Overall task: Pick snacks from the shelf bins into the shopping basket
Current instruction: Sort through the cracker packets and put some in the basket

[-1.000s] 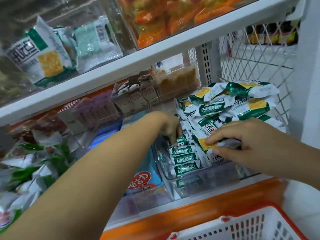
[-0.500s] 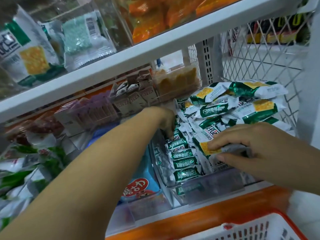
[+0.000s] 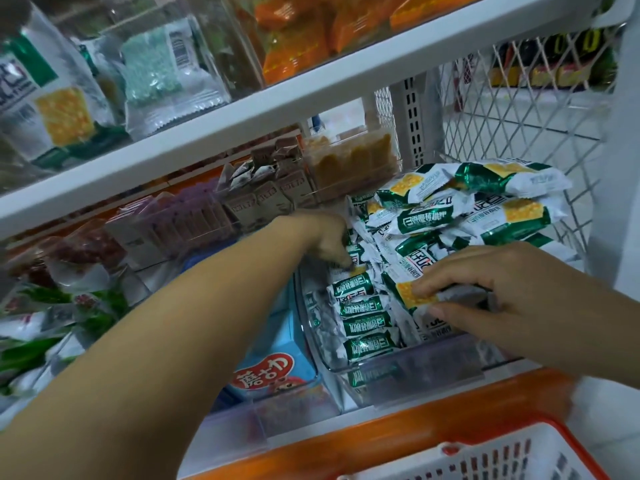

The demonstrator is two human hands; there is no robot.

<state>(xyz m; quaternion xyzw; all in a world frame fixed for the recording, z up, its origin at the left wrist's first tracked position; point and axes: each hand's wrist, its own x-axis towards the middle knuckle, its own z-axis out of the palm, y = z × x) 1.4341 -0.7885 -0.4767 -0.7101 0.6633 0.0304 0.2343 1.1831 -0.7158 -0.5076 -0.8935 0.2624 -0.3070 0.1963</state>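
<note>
While a second passes little shifts: both hands stay in the clear bin (image 3: 415,367) at centre right of the frame and no packet has left it, so the pick is judged still at the grasping stage. Entry, left hand (image 3: 329,244): centre of frame, fingers curled down among the small green-and-white packets (image 3: 360,327) at the bin's rear left; whether they hold one cannot be told. Entry, right hand (image 3: 491,292): right of centre, thumb and fingertips nearly closed, pinching a yellow-panelled packet (image 3: 412,294) on the pile. Entry, shopping basket (image 3: 485,459): lower right, below the shelf edge, well apart from both hands.
</note>
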